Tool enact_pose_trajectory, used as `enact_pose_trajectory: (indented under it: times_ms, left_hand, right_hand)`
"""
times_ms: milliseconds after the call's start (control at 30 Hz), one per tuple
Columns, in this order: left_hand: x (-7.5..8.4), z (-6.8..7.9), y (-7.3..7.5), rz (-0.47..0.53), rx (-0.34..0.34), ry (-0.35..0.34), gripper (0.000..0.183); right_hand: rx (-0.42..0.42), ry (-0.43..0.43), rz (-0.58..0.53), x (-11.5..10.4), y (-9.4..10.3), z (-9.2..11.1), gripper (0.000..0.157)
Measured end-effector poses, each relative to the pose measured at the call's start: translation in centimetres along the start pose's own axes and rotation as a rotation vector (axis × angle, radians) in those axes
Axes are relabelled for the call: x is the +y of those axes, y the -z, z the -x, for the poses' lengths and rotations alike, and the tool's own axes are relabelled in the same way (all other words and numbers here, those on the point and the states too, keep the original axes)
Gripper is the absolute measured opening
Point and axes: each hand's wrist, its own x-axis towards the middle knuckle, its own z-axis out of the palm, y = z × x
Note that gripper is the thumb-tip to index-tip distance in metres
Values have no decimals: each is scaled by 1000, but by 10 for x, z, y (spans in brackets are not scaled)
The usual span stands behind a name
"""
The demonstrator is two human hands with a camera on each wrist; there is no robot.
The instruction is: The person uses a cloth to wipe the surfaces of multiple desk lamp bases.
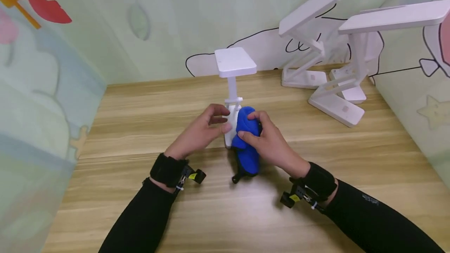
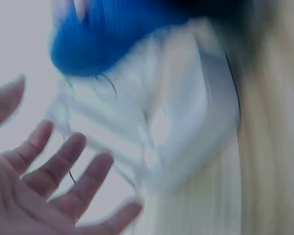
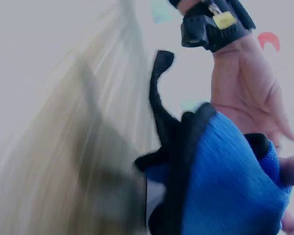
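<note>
You were at a wood-grain tabletop (image 1: 225, 218), boxed in on three sides by pale walls (image 1: 168, 15) printed with cartoon shapes, such as a star (image 1: 436, 111). It looked like a child's room or a decorated recording booth; the white folding lamps (image 1: 234, 61) and your strapped-on wrist cameras (image 1: 200, 176) suggested the booth.

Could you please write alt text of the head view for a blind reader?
A person's right hand holds a blue-and-black fabric item at the base of a white folding plastic lamp, their left hand nearby. More white lamps stand at right on a pale wooden tabletop.
</note>
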Motion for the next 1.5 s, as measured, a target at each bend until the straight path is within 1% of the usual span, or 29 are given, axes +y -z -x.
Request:
enact_pose_trajectory:
  times_ms: [67, 133, 200, 267, 333, 367, 400, 433, 467, 533, 567, 633, 700, 767, 833, 900, 933, 967, 1000, 1067, 1133, 1200, 1267, 1367, 1500]
  left_hand:
    - [7, 10, -9, 28, -60, -46, 62]
    - [11, 15, -16, 0, -59, -67, 72]
    - [11, 17, -22, -32, -11, -75, 73]
    - [11, 18, -24, -66, 71, -75, 66]
    - [11, 18, -21, -107, 145, -64, 58]
    - [10, 18, -18, -136, 179, -54, 53]
    - [10, 18, -14, -175, 212, -47, 50]
    - [9, 19, -9, -217, 240, -25, 48]
    - [8, 19, -4, -264, 267, -10, 47]
    - [4, 20, 8, -386, 310, 8, 48]
    - [2, 20, 13, -456, 319, 13, 49]
    - [0, 20, 16, -593, 314, 10, 52]
    - [-1, 16, 12, -722, 275, -37, 55]
    - [1, 8, 2, -828, 196, -111, 57]
    - [1, -2, -8, -920, 117, -201, 55]
    - [0, -13, -14, -1007, 52, -272, 51]
    - [-1, -18, -15, -1043, 26, -290, 50]
    - [-1, -22, -16, -1071, 4, -290, 48]
    - [-2, -26, -15, -1086, -18, -278, 47]
    - [-1, -33, -14, -1083, -63, -220, 46]
    - [-1, -37, -13, -1039, -98, -140, 47]
    - [-1, -39, -11, -991, -116, -90, 46]
    - [0, -38, -11, -945, -116, -62, 46]
    - [0, -32, -9, -890, -96, -56, 43]
    - [0, -18, -3, -872, -58, 14, 24]
  right_hand:
    - [29, -36, -149, -7, -9, -3, 53]
    - [45, -56, -286, -14, -19, -6, 52]
    - [32, -78, -432, -20, -27, -9, 50]
    - [-10, -91, -525, -22, -30, -10, 46]
    - [-77, -85, -556, -20, -28, -11, 43]
    - [-117, -75, -542, -18, -25, -11, 42]
    - [-146, -50, -495, -15, -21, -11, 43]
    - [-164, -19, -396, -10, -15, -12, 42]
    - [-172, 21, -272, -4, -9, -13, 40]
    - [-171, 100, 24, 10, 3, -18, 37]
    - [-163, 125, 169, 17, 8, -20, 37]
    - [-157, 161, 398, 29, 16, -24, 39]
    - [-193, 196, 521, 38, 19, -30, 51]
    - [-229, 226, 585, 42, 17, -34, 68]
    - [-255, 274, 642, 44, 13, -40, 82]
    - [-271, 310, 683, 44, 10, -45, 88]
    - [-277, 325, 696, 45, 9, -47, 90]
    - [-280, 336, 708, 45, 9, -49, 90]
    - [-280, 342, 720, 45, 8, -51, 91]
    - [-279, 344, 748, 44, 9, -53, 90]
    - [-278, 344, 773, 44, 10, -54, 91]
    - [-277, 339, 796, 44, 11, -54, 91]
    - [-277, 336, 815, 44, 11, -54, 91]
    - [-267, 341, 827, 45, 10, -53, 92]
    - [-261, 342, 822, 45, 9, -53, 93]
